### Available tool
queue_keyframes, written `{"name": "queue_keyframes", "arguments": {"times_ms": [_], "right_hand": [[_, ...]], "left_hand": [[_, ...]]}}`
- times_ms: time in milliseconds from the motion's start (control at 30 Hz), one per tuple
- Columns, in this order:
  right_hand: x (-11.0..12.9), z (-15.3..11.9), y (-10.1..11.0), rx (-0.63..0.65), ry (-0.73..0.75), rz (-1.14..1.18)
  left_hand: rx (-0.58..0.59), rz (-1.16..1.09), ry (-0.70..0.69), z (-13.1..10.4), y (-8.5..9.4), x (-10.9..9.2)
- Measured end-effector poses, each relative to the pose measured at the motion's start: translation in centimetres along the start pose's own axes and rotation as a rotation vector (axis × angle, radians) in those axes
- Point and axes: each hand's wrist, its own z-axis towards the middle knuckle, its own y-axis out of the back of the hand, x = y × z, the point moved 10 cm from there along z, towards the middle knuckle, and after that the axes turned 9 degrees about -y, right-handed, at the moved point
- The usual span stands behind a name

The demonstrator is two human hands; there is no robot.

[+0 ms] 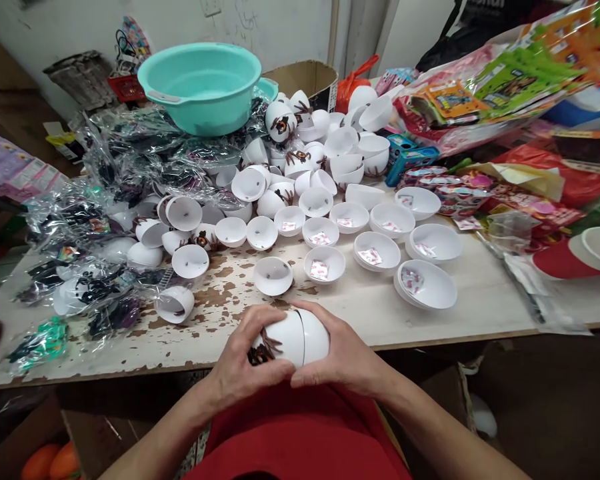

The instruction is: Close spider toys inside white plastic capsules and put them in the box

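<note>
Both my hands grip a white plastic egg (293,337) made of two halves, held at the table's front edge. A thin dark seam shows between the halves. My left hand (237,353) is wrapped around the half with a brown and orange printed picture. Around the plain half, my right hand (347,347) is closed, its thumb below and fingers above. Just beyond my hands sits an open white half shell (273,275) on the worn table. Further right, several half shells hold small pink and white packets, such as the shell (325,265) nearest my right hand.
A turquoise basin (200,83) rests on plastic-wrapped items at the back left. Loose egg shells (345,143) are piled in the middle. Colourful snack bags (505,87) lie at the right, near red and white paper cups (575,257). A cardboard box (303,73) stands behind.
</note>
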Motion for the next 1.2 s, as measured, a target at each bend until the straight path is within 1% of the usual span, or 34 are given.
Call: {"name": "queue_keyframes", "arguments": {"times_ms": [67, 100, 200, 300, 367, 500, 533, 600, 667, 733, 767, 833, 867, 900, 933, 1000, 1033, 1100, 1200], "right_hand": [[-0.2, 0.1, 0.2, -0.018, -0.016, -0.007], [-0.2, 0.1, 0.1, -0.012, -0.014, -0.007], [-0.4, 0.2, 0.1, -0.010, -0.017, -0.018], [-0.6, 0.2, 0.3, -0.025, -0.037, -0.026], [-0.4, 0.2, 0.1, -0.004, -0.028, -0.013], [0.2, 0.2, -0.1, 0.020, -0.001, 0.035], [0.2, 0.3, -0.1, 0.018, -0.003, 0.043], [-0.1, 0.3, -0.2, 0.031, -0.015, 0.055], [-0.4, 0.5, -0.6, 0.074, -0.034, 0.087], [-0.7, 0.7, -0.7, 0.073, -0.061, 0.147], [-0.9, 0.8, -0.3, 0.037, -0.072, 0.182], [-1.1, 0.8, 0.6, -0.052, -0.084, 0.251], [-1.1, 0.8, 0.8, -0.059, -0.084, 0.284], [-1.0, 0.6, 0.5, -0.023, -0.081, 0.316], [-0.8, 0.5, 0.0, 0.043, -0.078, 0.338], [-0.4, -0.1, -1.0, 0.174, -0.071, 0.337], [-0.2, -0.4, -1.3, 0.209, -0.063, 0.322], [0.0, -0.9, -1.4, 0.235, -0.058, 0.292], [0.0, -1.4, -1.3, 0.236, -0.056, 0.244]], "left_hand": [[0.014, -0.010, -0.027, 0.0, -0.1, -0.1], [0.012, -0.019, -0.015, -0.1, -0.1, 0.0], [0.005, -0.045, 0.083, -0.2, 0.2, 1.1], [0.063, -0.064, 0.149, -0.3, -0.3, 1.8], [0.086, -0.068, 0.169, -0.3, -0.5, 2.1], [-0.007, -0.040, 0.192, 0.0, 0.5, 2.5], [-0.009, -0.036, 0.189, 0.1, 0.5, 2.4], [0.045, -0.037, 0.158, 0.3, 0.1, 2.1], [0.121, -0.042, 0.121, 0.3, -0.4, 1.7], [0.163, -0.063, 0.123, 0.3, -0.7, 1.7], [0.150, -0.090, 0.148, 0.3, -0.6, 1.9], [0.084, -0.181, 0.235, 0.1, -0.2, 2.5], [0.047, -0.243, 0.288, 0.0, -0.2, 2.8], [0.021, -0.312, 0.345, -0.2, -0.3, 3.0], [0.011, -0.386, 0.408, -0.5, -0.6, 3.1], [0.030, -0.527, 0.532, -1.2, -1.7, 2.9], [0.039, -0.586, 0.584, -1.7, -2.3, 2.6], [0.047, -0.660, 0.654, -2.4, -3.0, 2.0], [0.010, -0.699, 0.685, -3.1, -3.4, 1.4]]}}
